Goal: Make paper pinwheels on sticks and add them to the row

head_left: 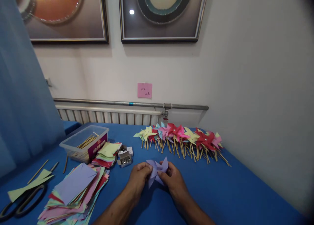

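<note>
A purple paper pinwheel (155, 175) is held up over the blue table, its blades folded in toward the middle. My left hand (140, 176) pinches its left side between thumb and fingers. On the other side, my right hand (173, 179) grips it, the thumb pressed near the centre; the fingers behind the paper are partly hidden. No stick shows on this pinwheel. Just left of my hands, an opened small box of metal pushpins (125, 160) sits on the table.
Finished pinwheels on sticks (180, 138) lie in a row at the back right. Leftward are a plastic tub of sticks (85, 143), cut paper squares (108, 153), a stack of coloured paper (73, 195) and scissors (31, 198) under green scraps. A radiator (110, 116) stands behind.
</note>
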Demonstrator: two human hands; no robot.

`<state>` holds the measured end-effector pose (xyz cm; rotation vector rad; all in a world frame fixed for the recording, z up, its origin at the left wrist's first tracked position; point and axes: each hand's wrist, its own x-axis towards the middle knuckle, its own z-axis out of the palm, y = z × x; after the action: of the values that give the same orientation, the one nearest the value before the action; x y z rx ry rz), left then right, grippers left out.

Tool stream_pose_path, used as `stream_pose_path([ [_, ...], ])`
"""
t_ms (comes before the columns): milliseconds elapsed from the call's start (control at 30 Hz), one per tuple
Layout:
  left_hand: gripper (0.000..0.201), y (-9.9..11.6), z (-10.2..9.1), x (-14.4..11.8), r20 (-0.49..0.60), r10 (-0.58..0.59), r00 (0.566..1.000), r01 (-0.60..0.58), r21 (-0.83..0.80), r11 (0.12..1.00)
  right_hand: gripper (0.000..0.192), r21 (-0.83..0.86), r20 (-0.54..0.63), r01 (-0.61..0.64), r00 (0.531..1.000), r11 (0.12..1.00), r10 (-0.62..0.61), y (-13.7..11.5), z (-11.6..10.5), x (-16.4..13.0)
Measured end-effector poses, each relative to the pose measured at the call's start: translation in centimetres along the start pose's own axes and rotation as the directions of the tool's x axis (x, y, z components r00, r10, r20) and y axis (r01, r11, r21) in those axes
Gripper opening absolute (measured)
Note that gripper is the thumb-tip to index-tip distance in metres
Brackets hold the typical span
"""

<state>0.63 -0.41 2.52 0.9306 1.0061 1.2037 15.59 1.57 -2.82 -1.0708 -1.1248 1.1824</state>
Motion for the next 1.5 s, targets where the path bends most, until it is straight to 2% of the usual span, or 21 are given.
stream_pose_path([
  [133,0.023,-0.2,0.0,0.1,-0.023,-0.013,1.000,0.015,0.087,0.996,0.042,-0.025,0.009,-0.003,1.000,1.000,0.004,-1.3,0.3,-0.5],
  [300,0.020,0.0,0.1,0.0,-0.022,-0.015,1.000,0.017,0.101,0.995,0.032,-0.066,0.036,0.040,0.999,0.997,-0.038,-2.7,0.6,-1.3],
  [600,0.018,-0.3,-0.1,0.2,-0.013,-0.001,1.000,0.002,0.102,0.995,0.034,-0.064,0.030,0.024,0.999,0.998,-0.023,-2.5,0.5,-1.1],
  [800,0.020,-0.3,-0.1,0.1,0.010,-0.013,1.000,0.013,0.019,1.000,0.037,-0.054,0.042,0.015,0.999,0.998,-0.013,-2.5,0.7,-1.2],
  [933,0.022,-0.7,0.0,0.5,0.047,-0.014,0.999,0.015,-0.014,1.000,0.034,-0.074,0.069,0.013,0.998,0.997,-0.008,-2.6,1.0,-1.5],
  [1133,0.022,-1.4,0.0,1.0,0.030,-0.026,0.999,0.027,-0.017,0.999,0.030,-0.151,0.066,0.013,0.998,0.989,-0.003,-2.6,1.3,-1.8],
  [1367,0.023,-1.0,0.2,0.5,0.061,-0.020,0.998,0.023,-0.041,0.999,0.025,-0.141,0.089,0.042,0.996,0.989,-0.030,-2.7,1.2,-1.9],
  [1500,0.022,-1.3,0.2,0.6,0.043,-0.011,0.999,0.011,-0.009,1.000,0.027,-0.128,0.095,0.055,0.995,0.990,-0.043,-2.3,1.1,-1.7],
])
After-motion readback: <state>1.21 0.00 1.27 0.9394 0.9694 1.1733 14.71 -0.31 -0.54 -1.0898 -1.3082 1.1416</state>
